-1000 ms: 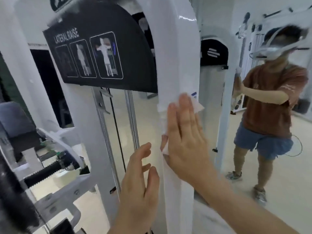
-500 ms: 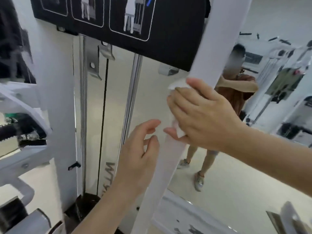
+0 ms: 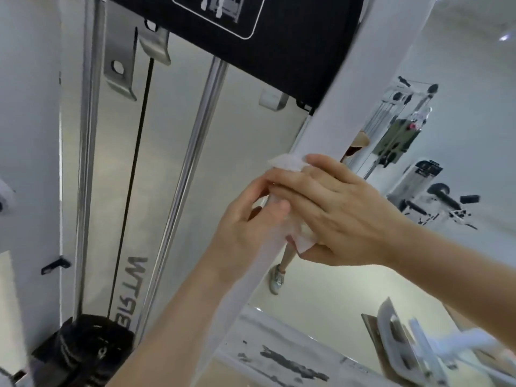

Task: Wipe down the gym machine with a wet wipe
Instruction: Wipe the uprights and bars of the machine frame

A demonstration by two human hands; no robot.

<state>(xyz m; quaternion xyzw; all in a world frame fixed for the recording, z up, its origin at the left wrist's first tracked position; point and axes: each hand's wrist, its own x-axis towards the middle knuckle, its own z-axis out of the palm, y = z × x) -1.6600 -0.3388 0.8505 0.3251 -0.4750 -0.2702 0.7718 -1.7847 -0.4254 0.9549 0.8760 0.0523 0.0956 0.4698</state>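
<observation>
On the white upright post (image 3: 329, 124) of the gym machine, which is running slantwise from upper right toward lower centre, you are holding the wet wipe (image 3: 287, 162) under your right hand (image 3: 337, 216). Fingers are lying across the post's face and curving round its left edge. Thumb is tucking in beneath, so the wipe is being clamped between hand and post. One crumpled corner of the wipe is poking out above the fingertips; another is showing below the palm, next to the thumb.

Your left hand (image 3: 243, 230) is reaching up from lower centre on the left side of the post, fingers curled, fingertips meeting those of the right hand. Thumb tip is sitting against the post or the wipe just under the right fingers. Cannot tell which, nor whether this hand is gripping anything.

Behind the hands, a black instruction placard (image 3: 293, 57) is spanning the top, meeting the post at its right end. Two steel guide rods (image 3: 190, 163) are dropping from it toward the black weight stack (image 3: 83, 353) at lower left, with a thin black cable (image 3: 132, 177) hanging between them.

Right of the post, a person's lower leg and shoe (image 3: 276, 280) are showing just beside the post's edge. Other gym machines (image 3: 435, 196) are standing farther right, blurred.
</observation>
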